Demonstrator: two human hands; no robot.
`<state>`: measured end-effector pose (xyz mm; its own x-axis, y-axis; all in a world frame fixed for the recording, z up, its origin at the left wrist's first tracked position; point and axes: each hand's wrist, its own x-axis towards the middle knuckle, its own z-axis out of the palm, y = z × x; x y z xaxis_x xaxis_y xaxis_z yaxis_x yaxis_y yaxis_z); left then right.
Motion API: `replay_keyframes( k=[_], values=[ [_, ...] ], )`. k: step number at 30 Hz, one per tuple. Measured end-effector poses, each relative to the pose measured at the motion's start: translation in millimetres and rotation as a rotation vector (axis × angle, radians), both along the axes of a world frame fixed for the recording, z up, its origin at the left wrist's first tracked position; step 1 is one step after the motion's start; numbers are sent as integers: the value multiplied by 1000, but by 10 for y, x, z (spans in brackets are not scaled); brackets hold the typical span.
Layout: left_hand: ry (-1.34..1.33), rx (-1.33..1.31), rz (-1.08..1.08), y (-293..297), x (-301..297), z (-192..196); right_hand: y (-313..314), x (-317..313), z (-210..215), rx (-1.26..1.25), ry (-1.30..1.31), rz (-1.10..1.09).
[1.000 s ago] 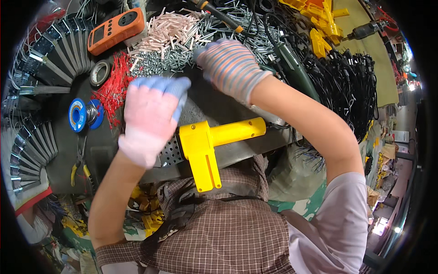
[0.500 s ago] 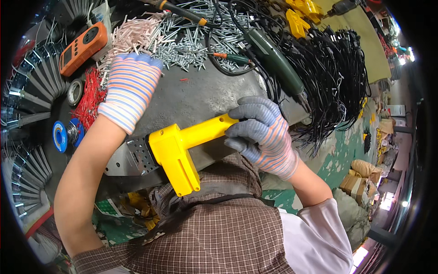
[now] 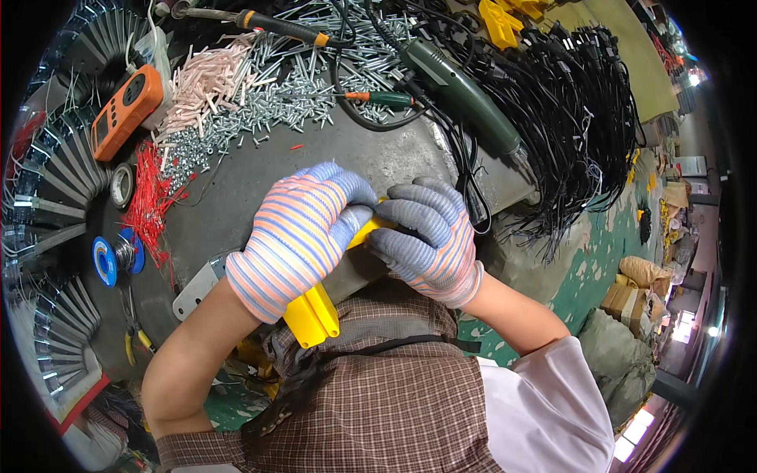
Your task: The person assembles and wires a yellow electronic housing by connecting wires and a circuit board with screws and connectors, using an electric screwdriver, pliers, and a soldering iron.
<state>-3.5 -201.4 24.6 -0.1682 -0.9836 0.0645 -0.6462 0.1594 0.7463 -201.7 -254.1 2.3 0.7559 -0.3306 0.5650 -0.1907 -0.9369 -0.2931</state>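
Note:
A yellow plastic tool housing (image 3: 312, 315) lies across the near edge of the bench, one arm of it pointing toward me. My right hand (image 3: 430, 240), in a grey-coated striped glove, is closed around the end of its other arm. My left hand (image 3: 303, 232), in a striped glove, reaches over the housing, covering its middle. The left fingertips are pinched together at the gripped end, touching the right fingers; whatever they hold is hidden. A perforated metal plate (image 3: 197, 290) sticks out beyond the housing, partly under my left wrist.
Loose screws (image 3: 296, 102) and pale sleeves (image 3: 206, 79) are heaped at the back, beside an orange meter (image 3: 126, 110). A green power screwdriver (image 3: 465, 98), a small screwdriver (image 3: 382, 98) and black cords (image 3: 568, 118) lie right. Red wires (image 3: 148, 193), a solder spool (image 3: 117, 256) and pliers (image 3: 134, 327) lie left.
My left hand has come from the screw pile toward me and right, its fingertips meeting my right hand at the housing's end. My right hand still grips the housing, shifted slightly left.

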Motion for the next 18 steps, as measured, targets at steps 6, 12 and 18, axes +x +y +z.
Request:
replay_keyframes(
  k=[6, 12, 18],
  values=[
    [-206, -111, 72, 281, -34, 65, -60, 89, -93, 22, -86, -24],
    [-298, -101, 196, 396, -38, 70, -254, 217, 213, 312, 93, 125],
    [-260, -147, 224, 365, -62, 68, -1152, 448, 462, 14, 247, -140]
  ],
)
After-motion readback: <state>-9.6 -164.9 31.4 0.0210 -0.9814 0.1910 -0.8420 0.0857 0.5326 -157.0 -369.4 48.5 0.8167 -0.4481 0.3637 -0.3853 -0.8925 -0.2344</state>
